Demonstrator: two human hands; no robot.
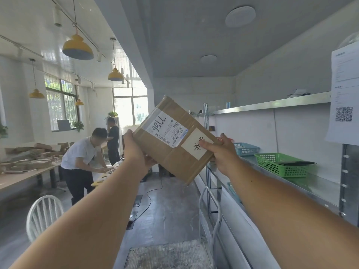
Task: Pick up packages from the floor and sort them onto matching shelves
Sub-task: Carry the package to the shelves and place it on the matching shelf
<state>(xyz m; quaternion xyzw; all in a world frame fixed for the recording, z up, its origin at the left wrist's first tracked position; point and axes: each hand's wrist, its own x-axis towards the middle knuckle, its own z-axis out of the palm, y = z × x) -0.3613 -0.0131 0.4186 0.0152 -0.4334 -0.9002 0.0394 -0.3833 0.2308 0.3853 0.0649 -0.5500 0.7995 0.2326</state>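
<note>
A brown cardboard package [174, 154] is held up at chest height in the middle of the view, tilted, its face toward me. It carries a white shipping label with handwritten digits and a small white sticker with handwriting. My left hand [136, 152] grips its left edge. My right hand [221, 152] grips its right edge, thumb on the sticker. The metal shelves [272, 104] run along the wall to the right of the package.
A green basket [279, 164] and a blue basket [245, 148] stand on the middle shelf. A paper notice with a QR code [343, 105] hangs at right. A metal cart [209, 216] stands below. Two people work at tables on the left, near a white chair [43, 214].
</note>
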